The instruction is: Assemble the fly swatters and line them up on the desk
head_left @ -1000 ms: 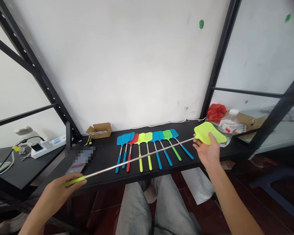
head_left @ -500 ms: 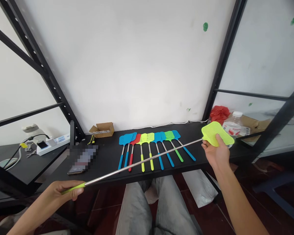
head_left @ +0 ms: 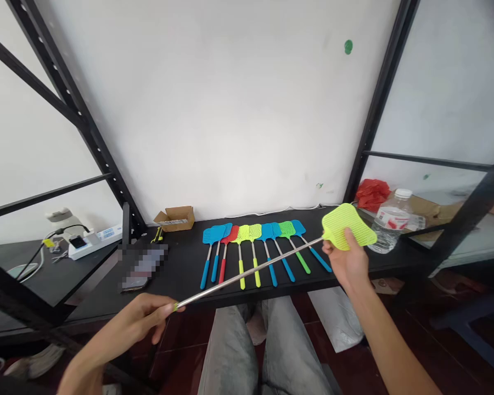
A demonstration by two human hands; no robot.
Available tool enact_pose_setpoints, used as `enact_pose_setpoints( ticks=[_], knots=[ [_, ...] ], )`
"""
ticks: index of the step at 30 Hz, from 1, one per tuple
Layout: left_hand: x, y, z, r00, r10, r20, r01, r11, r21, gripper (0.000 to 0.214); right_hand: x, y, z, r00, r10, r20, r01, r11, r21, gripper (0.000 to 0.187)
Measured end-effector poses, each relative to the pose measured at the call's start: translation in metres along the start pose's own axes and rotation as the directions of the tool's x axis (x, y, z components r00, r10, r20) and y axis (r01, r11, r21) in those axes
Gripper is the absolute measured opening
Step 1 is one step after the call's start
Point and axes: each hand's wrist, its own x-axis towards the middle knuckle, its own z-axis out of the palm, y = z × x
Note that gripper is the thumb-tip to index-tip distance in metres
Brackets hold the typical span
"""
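A yellow-green fly swatter [head_left: 251, 270] with a long metal telescopic rod slants across the view between my two hands. My left hand [head_left: 154, 315] is closed on its handle end at lower left; most of the handle is hidden by the fingers. At the other end, my right hand [head_left: 348, 260] grips the perforated swatter head, with the thumb on its face. Behind the rod lies a fanned row of several shorter swatters: blue ones [head_left: 214, 235], a red one [head_left: 223, 270], yellow ones [head_left: 257, 273] and a green one [head_left: 303, 262], handles toward me.
The swatters lie on a black shelf [head_left: 177, 274] against a white wall. To the left are an open cardboard box [head_left: 175, 218], a phone [head_left: 142, 271] and a white power strip [head_left: 96, 241]. A plastic bottle [head_left: 391, 219] and red bag [head_left: 372, 195] stand at right.
My hands have come closer together, and the swatter's rod between them shows shorter. The left hand moved right, the right hand slightly left. The row on the shelf stays the same.
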Motion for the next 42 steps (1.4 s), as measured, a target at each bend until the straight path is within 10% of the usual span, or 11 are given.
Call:
enact_pose_setpoints(
  ticks=[27,42],
  knots=[
    [0.01,0.054,0.028,0.929,0.105,-0.355,-0.04,0.982,0.186,0.039,-0.037,0.035,0.031,0.997,0.05,0.064,-0.049,0.998,-0.028,0.036],
    [0.027,0.078,0.056,0.974,0.117,-0.195,-0.109,0.993,0.052,0.044,-0.063,0.048,0.045,0.985,0.096,0.143,-0.083,0.992,-0.095,0.038]
  ],
)
